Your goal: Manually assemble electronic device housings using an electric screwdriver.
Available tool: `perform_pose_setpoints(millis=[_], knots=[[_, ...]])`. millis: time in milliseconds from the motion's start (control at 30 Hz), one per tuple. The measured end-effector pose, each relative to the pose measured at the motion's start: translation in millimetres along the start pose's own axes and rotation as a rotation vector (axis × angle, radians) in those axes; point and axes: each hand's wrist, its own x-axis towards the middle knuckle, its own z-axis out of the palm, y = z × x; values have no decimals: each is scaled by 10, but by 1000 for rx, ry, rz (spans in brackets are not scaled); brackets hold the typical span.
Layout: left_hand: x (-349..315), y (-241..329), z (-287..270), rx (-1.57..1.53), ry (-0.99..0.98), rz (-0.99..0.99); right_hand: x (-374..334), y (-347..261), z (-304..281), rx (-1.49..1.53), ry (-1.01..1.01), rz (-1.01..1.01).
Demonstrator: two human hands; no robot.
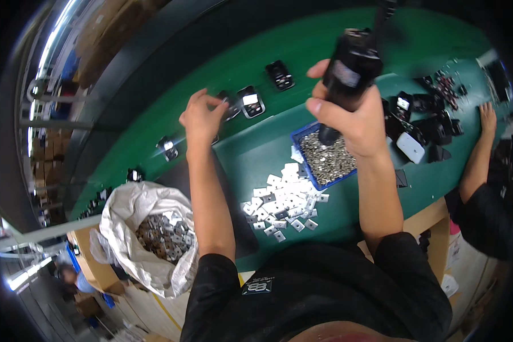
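Note:
My right hand (pixel 350 117) is wrapped round a black electric screwdriver (pixel 353 65), its tip end pointing down over a blue tray (pixel 319 185) filled with small metal screws (pixel 328 157). Out over the green belt, my left hand (pixel 204 117) has curled fingers, with thumb and forefinger at the edge of a blurred dark device housing (pixel 229 106). Touching or almost touching that housing is another black device (pixel 251 101) with a bright top. Farther right along the belt lies a similar black device (pixel 279 75).
Square metal plates with holes (pixel 288 196) lie piled before the tray. A white sack (pixel 119 219) of metal pieces stands at left. More devices (pixel 168 148) line the belt. Black and white housings (pixel 410 148) are heaped at right, beside another person's hand (pixel 488 118).

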Motion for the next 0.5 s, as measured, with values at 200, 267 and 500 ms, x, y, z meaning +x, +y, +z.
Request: perform_pose_setpoints(millis=[200,267,500], knots=[[4,-142,101,95,-100,-108,10,-15,15,129,-70,75],[7,-135,77,111,-75,-64,17,56,-21,128,-89,75],[83,-380,30,12,-110,-89,-18,-9,42,43,-140,64]])
